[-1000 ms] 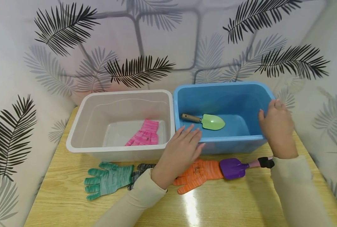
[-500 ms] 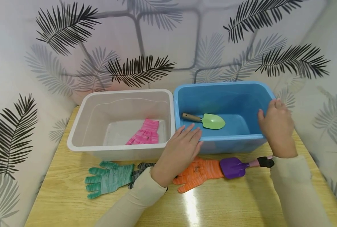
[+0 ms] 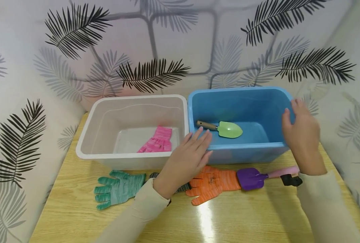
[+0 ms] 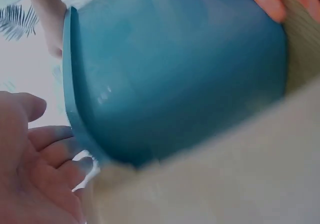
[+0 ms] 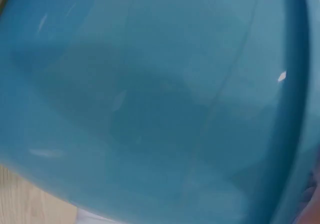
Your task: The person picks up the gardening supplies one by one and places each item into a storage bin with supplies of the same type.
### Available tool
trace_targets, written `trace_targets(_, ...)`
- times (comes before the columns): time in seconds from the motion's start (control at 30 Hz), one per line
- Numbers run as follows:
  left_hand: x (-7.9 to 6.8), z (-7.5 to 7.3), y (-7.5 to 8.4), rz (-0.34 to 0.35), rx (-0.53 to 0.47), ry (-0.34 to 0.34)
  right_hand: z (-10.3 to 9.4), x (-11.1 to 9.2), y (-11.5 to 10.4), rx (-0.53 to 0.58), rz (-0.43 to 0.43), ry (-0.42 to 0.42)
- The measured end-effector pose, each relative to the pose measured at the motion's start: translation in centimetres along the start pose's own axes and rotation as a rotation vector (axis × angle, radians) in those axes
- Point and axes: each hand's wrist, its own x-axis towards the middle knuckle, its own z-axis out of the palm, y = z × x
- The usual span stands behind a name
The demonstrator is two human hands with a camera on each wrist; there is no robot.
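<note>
Green glove: lying on the table, left of the left grip, fingers aimed left and cuff right.
White bin: got a pink glove in it. Long axis runs left to right. Sits mostly left of the left grip, with its near right corner right by that palm.
Pink glove: cuff at the far end, the rest slanting toward the near left, part hidden by the front wall. It's left of the left grip and a bit beyond it.
Left grip: loose, fingers pretty straight and pointing away, over the spot where the two bins meet. Can't tell if they actually touch the rim.
Dark striped fabric: mostly hidden by the left wrist, so no clue on its full shape.
Orange glove: fingers left, cuff right, just right of the left wrist.
Blue bin: holds a green trowel. Long axis left to right too, sitting between the two grips.
Green trowel: wooden handle toward the left grip, blade pointing right, tilted slightly. Well left of the right grip.
Purple shovel: blade left, pink handle running right toward the right wrist.
Right grip: loose as well, thumb spread from the fingers, at the blue bin's right end. Kinda blurry, so contact is unclear.
</note>
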Motion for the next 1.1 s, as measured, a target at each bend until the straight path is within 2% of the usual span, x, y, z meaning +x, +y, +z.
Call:
trace_targets(0.07, -0.9, -0.6, -1.0, -0.008, -0.035, 0.063, -0.3, -0.6, -0.3, 0.079, -0.097, 0.148)
trace_targets(0.17, -2.8, -1.9, -3.3, -0.043, -0.079, 0.173, -0.9, -1.6, -1.2, 0.131, -0.272, 0.266)
trace_targets(0.27, -4.7, -3.5, -5.9, -0.106, -0.082, 0.265, -1.5, -2.6, -2.3, 0.175, -0.48, 0.252)
trace_targets(0.4, -7.1, -5.4, -9.7, -0.214, -0.031, 0.326, -1.7, -4.3, -3.6, 0.277, -0.756, 0.175)
trace_targets(0.5, -8.7, -6.4, -12.4, -0.298, 0.006, 0.364, -1.5, -5.5, -4.5, 0.335, -0.853, 0.123)
trace_targets(0.63, -10.8, -7.1, -15.5, -0.442, 0.042, 0.411, -0.7, -6.5, -5.4, 0.38, -0.908, 0.096)
trace_targets(0.73, -11.7, -7.4, -17.4, -0.552, 0.04, 0.352, 0.1, -7.3, -6.1, 0.428, -0.964, 0.12)
trace_targets(0.83, -12.2, -7.5, -19.0, -0.632, 0.031, 0.233, 1.1, -8.5, -6.5, 0.461, -1.028, 0.102)
trace_targets(0.9, -12.4, -7.5, -19.9, -0.659, 0.023, 0.152, 2.0, -9.4, -6.4, 0.448, -1.047, 0.014)
trace_targets(0.97, -12.4, -7.4, -20.7, -0.676, 0.016, 0.093, 3.0, -10.2, -6.0, 0.406, -1.035, -0.118)
trace_targets(1.1, -12.1, -7.1, -22.1, -0.697, 0.001, 0.006, 4.7, -11.3, -4.9, 0.261, -0.899, -0.405)
